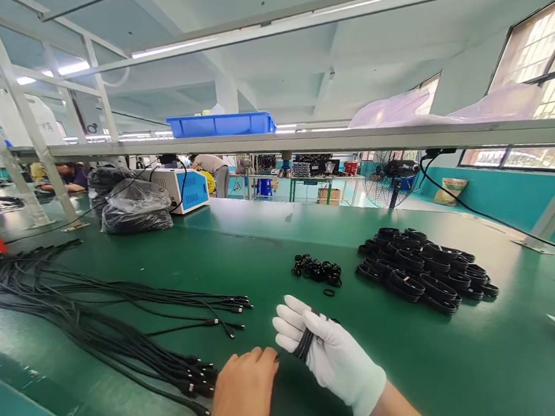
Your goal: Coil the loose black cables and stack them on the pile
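Your right hand [334, 351]: one, in a white knitted glove, palm turned up; fingers bent, thumb folded over, closed round a black cable bundle [305, 343], its strands lying side by side across your palm. Your left hand [246, 390]: one, bare, back upward, just beside the glove; fingers curled together, a small dark tip showing at their ends, though whether they grip it you cannot tell. Worktop [257, 254]: green, smooth, faintly glossy, scuffed near the front edge. Loose cables [98, 312]: many, black, matt, long and slender, fanned out at your left, their plugs [201, 374] with bright metal ends pointing towards your bare hand. Small rings [317, 270]: a heap, black, beyond your glove; a single ring [329, 292], oval as seen, lying apart just in front of the heap. Coiled cables [421, 270]: a broad pile at your right, black, wound into flattened loops, stacked on one another. Plastic bag [136, 206]: clear, crinkled, with dark contents, beside a white machine [193, 189] with a blue slotted panel. Overhead shelf [310, 138]: pale, carrying a blue tray [223, 125], rectangular, and thin lilac sheeting [394, 109], rumpled.
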